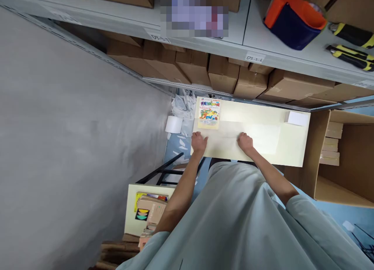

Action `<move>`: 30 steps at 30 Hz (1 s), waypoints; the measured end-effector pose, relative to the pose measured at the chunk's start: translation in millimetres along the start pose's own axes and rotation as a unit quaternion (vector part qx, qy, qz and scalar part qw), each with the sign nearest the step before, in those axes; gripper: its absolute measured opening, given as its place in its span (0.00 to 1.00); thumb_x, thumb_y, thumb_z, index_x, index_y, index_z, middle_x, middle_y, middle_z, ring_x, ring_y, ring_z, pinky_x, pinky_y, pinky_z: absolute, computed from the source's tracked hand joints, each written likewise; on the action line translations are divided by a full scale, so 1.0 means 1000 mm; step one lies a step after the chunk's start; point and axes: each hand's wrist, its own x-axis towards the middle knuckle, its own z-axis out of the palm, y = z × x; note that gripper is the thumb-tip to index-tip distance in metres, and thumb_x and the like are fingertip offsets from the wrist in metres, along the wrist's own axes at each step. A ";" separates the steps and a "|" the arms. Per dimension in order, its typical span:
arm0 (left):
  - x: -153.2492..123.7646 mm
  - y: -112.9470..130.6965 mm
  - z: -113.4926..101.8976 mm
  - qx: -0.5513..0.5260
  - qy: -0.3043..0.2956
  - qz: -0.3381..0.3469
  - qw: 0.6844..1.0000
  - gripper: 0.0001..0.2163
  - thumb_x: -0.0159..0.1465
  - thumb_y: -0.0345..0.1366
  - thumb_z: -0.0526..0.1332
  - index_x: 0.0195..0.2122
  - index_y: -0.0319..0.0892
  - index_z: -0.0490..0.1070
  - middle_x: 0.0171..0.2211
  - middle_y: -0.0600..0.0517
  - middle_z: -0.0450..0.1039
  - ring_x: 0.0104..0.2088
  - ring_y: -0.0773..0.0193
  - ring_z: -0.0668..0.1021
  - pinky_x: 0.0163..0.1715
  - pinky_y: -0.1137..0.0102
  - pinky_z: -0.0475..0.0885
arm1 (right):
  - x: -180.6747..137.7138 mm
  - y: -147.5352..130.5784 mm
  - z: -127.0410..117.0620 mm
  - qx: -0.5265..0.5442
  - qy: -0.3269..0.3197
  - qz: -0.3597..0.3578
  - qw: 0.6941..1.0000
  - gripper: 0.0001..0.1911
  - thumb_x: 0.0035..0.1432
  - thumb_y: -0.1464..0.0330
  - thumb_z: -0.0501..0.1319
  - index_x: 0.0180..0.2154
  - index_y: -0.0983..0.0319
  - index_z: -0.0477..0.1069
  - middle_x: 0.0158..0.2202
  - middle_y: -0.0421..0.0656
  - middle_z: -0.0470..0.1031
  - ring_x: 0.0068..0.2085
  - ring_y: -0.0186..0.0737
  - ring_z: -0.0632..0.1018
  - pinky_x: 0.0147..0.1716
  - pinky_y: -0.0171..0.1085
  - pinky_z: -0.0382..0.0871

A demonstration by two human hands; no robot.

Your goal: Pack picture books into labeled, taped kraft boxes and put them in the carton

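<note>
A thin, pale translucent sheet (223,136) lies across the cream table (289,151), overlapping the lower part of a colourful picture book (209,111). My left hand (199,142) is closed at the sheet's left end, just below the book. At the sheet's right side, my right hand (246,142) is also closed, its fingers curled onto it. The fingertips of both hands are hard to make out. A whiter sheet (264,138) lies flat to the right of my right hand.
A white block-like stack (295,118) sits at the table's right end, beside an open cardboard box (320,157). To the left are a white roll (174,124) and crumpled scraps (184,106). A metal shelf (204,40) with cartons and cutters runs along the far side.
</note>
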 end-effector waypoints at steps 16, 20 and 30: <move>-0.015 0.016 -0.018 -0.002 -0.124 0.196 0.973 0.08 0.77 0.35 0.56 0.44 0.45 0.74 0.47 0.41 0.75 0.52 0.47 0.77 0.55 0.57 0.74 | -0.039 0.043 0.000 -0.050 0.020 0.069 0.996 0.13 0.75 0.71 0.51 0.55 0.69 0.68 0.51 0.60 0.79 0.50 0.53 0.86 0.42 0.40 0.77; -0.033 0.037 -0.009 -0.001 -0.147 0.210 0.967 0.08 0.77 0.34 0.54 0.44 0.45 0.73 0.46 0.42 0.75 0.49 0.49 0.78 0.51 0.59 0.75 | -0.055 0.069 0.000 -0.055 0.028 0.073 0.995 0.12 0.76 0.70 0.51 0.54 0.68 0.67 0.50 0.60 0.79 0.50 0.52 0.85 0.42 0.39 0.75; -0.033 0.060 0.017 0.078 -0.147 0.215 0.962 0.18 0.69 0.28 0.62 0.59 0.41 0.73 0.57 0.36 0.71 0.59 0.40 0.74 0.56 0.53 0.74 | -0.040 0.081 0.021 -0.011 0.001 0.042 0.999 0.15 0.75 0.71 0.53 0.59 0.67 0.67 0.56 0.60 0.76 0.54 0.51 0.83 0.48 0.41 0.77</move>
